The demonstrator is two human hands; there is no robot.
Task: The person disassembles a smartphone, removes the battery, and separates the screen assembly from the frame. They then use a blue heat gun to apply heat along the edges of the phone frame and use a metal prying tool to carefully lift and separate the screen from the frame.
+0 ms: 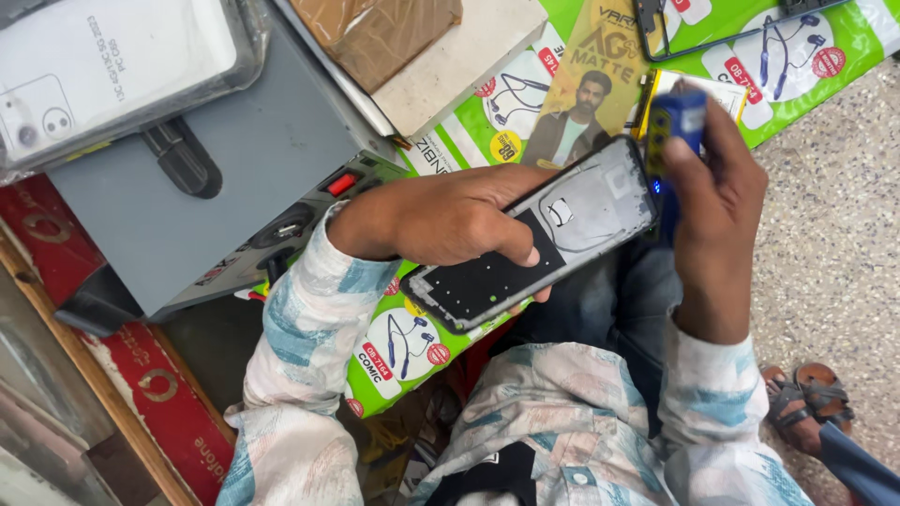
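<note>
Left hand (441, 217) grips opened phone (539, 234) — right hand (717, 201) holds blue tool (677, 122).

Left hand (441, 220) lying flat, knuckles up, fingers stretched rightward and thumb curled under, clamped shut. Right hand (717, 201) raised upright just beyond the left fingertips, fingers wrapped closed in a fist, wrist bent. Both forearms in patterned sleeves.

Phone repair stall: opened phone frame (534, 239); grey bench machine (225, 178); earphone packets (787, 47).
</note>
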